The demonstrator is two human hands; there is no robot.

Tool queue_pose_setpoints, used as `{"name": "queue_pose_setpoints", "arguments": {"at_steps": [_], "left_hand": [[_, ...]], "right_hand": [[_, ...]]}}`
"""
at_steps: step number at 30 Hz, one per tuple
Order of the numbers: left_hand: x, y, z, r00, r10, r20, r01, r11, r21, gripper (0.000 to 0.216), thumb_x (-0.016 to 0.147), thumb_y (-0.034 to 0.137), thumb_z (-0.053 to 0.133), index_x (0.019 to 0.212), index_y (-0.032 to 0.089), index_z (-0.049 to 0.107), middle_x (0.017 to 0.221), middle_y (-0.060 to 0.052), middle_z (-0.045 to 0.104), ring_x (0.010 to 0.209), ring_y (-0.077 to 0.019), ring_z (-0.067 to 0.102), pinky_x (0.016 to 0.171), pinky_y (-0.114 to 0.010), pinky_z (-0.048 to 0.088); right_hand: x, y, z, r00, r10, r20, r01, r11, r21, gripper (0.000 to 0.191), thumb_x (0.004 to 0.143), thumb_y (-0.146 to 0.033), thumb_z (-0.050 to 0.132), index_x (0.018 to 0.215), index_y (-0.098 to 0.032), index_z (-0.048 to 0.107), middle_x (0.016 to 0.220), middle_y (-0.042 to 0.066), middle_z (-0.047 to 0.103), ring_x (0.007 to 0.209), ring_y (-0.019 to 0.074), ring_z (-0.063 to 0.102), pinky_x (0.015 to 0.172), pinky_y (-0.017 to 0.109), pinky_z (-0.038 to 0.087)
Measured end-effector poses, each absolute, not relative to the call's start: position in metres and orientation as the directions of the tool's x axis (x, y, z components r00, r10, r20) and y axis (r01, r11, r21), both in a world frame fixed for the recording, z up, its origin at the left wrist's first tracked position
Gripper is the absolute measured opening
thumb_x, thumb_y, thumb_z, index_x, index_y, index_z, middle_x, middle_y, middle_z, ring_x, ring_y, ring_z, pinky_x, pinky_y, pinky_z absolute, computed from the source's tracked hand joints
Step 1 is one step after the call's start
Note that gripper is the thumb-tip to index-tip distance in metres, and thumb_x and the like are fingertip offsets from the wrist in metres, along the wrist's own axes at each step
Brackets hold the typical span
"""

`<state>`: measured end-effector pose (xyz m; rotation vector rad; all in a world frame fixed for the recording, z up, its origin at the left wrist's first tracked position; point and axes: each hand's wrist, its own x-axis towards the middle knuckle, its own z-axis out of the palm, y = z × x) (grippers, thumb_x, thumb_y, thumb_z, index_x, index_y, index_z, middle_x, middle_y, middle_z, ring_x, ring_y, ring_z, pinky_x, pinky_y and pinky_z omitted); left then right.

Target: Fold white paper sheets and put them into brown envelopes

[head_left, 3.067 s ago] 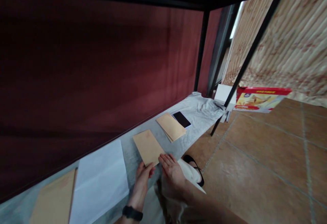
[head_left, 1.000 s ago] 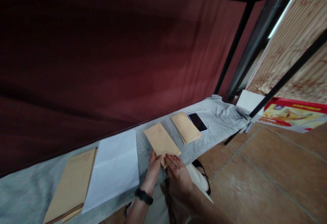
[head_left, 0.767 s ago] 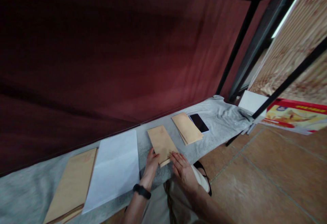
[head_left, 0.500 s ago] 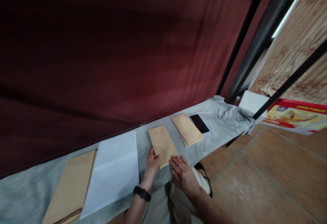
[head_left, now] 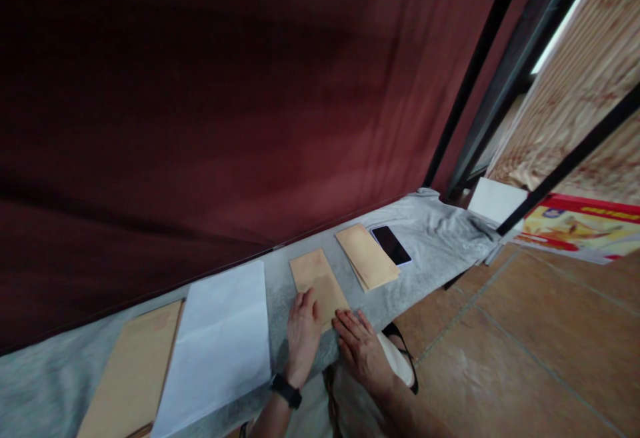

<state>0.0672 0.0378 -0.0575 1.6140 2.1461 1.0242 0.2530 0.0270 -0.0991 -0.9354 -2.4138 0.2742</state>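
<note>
A brown envelope [head_left: 317,277] lies flat on the grey cloth-covered surface [head_left: 425,238]. My left hand [head_left: 303,333], with a black watch on its wrist, lies flat with its fingers stretched over the envelope's near left corner. My right hand [head_left: 358,350] rests with fingers extended at the envelope's near right corner, at the surface's front edge. Neither hand grips anything.
A white sheet of paper [head_left: 220,335] and a stack of larger brown envelopes [head_left: 133,371] lie to the left. Further right are another envelope stack [head_left: 367,263] and a black phone [head_left: 391,245]. A dark red wall stands behind; a colourful box [head_left: 580,225] sits on the tiled floor.
My left hand has slid up onto the envelope's near corner and flattened. The envelope has turned slightly and sits squarer on the cloth. The view has shifted left and steadied.
</note>
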Motion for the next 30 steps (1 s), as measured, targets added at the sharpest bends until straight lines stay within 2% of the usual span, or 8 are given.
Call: {"name": "queue_pose_setpoints", "arguments": {"at_steps": [4, 7, 11, 15, 19, 24, 30], "left_hand": [[0.088, 0.066, -0.073, -0.035, 0.959, 0.281, 0.906, -0.089, 0.415, 0.047, 0.097, 0.023, 0.039, 0.142, 0.013, 0.048, 0.151, -0.013, 0.049, 0.143, -0.0255, 0.04, 0.117, -0.044, 0.035], [0.086, 0.093, -0.085, 0.026, 0.956, 0.291, 0.97, -0.094, 0.224, 0.053, 0.1, 0.033, 0.037, 0.145, 0.007, 0.045, 0.154, -0.017, 0.045, 0.146, -0.0272, 0.035, 0.118, -0.045, 0.034], [0.071, 0.123, -0.091, 0.047, 0.962, 0.268, 0.993, -0.075, 0.095, 0.057, 0.101, 0.041, 0.033, 0.146, 0.007, 0.045, 0.153, -0.018, 0.045, 0.146, -0.0267, 0.036, 0.119, -0.045, 0.032], [0.061, 0.14, -0.086, 0.024, 0.976, 0.214, 0.999, -0.03, 0.025, 0.06, 0.101, 0.042, 0.032, 0.148, 0.006, 0.042, 0.156, -0.017, 0.04, 0.148, -0.0264, 0.032, 0.122, -0.044, 0.026], [0.059, 0.15, -0.084, -0.008, 0.983, 0.182, 1.0, 0.009, -0.007, 0.064, 0.101, 0.046, 0.031, 0.151, 0.008, 0.038, 0.159, -0.016, 0.036, 0.151, -0.0273, 0.024, 0.123, -0.05, 0.018], [0.057, 0.157, -0.087, -0.017, 0.985, 0.17, 1.0, 0.018, -0.003, 0.066, 0.102, 0.048, 0.024, 0.152, 0.007, 0.035, 0.16, -0.015, 0.035, 0.151, -0.0256, 0.024, 0.124, -0.049, 0.014], [0.051, 0.157, -0.09, -0.01, 0.991, 0.133, 1.0, 0.007, 0.02, 0.069, 0.101, 0.053, 0.023, 0.153, 0.009, 0.035, 0.16, -0.015, 0.036, 0.15, -0.0252, 0.026, 0.123, -0.045, 0.015]], "right_hand": [[0.252, 0.027, -0.104, -0.604, 0.667, 0.436, 0.562, 0.745, -0.359, 0.052, 0.097, -0.014, 0.047, 0.148, -0.023, 0.045, 0.146, 0.007, 0.055, 0.139, 0.0243, 0.046, 0.117, 0.055, 0.036], [0.252, 0.027, -0.104, -0.602, 0.668, 0.438, 0.563, 0.744, -0.361, 0.056, 0.096, -0.014, 0.047, 0.151, -0.024, 0.041, 0.146, 0.006, 0.056, 0.138, 0.0244, 0.047, 0.116, 0.054, 0.039], [0.252, 0.028, -0.105, -0.602, 0.673, 0.43, 0.573, 0.739, -0.354, 0.059, 0.096, -0.013, 0.047, 0.153, -0.024, 0.037, 0.149, 0.005, 0.052, 0.138, 0.0235, 0.047, 0.114, 0.052, 0.042], [0.251, 0.029, -0.105, -0.605, 0.667, 0.434, 0.581, 0.743, -0.332, 0.062, 0.094, -0.011, 0.048, 0.153, -0.024, 0.036, 0.15, 0.004, 0.051, 0.138, 0.0228, 0.048, 0.112, 0.049, 0.046], [0.25, 0.031, -0.106, -0.602, 0.652, 0.461, 0.576, 0.755, -0.315, 0.061, 0.094, -0.01, 0.049, 0.152, -0.025, 0.038, 0.148, 0.004, 0.053, 0.136, 0.0221, 0.051, 0.111, 0.046, 0.047], [0.251, 0.03, -0.108, -0.591, 0.671, 0.449, 0.583, 0.739, -0.337, 0.061, 0.095, -0.012, 0.049, 0.153, -0.026, 0.038, 0.149, 0.003, 0.051, 0.137, 0.0222, 0.049, 0.112, 0.047, 0.046], [0.252, 0.028, -0.105, -0.595, 0.677, 0.434, 0.579, 0.735, -0.353, 0.06, 0.095, -0.012, 0.047, 0.153, -0.025, 0.037, 0.152, 0.004, 0.048, 0.139, 0.0224, 0.046, 0.113, 0.047, 0.044]]}}
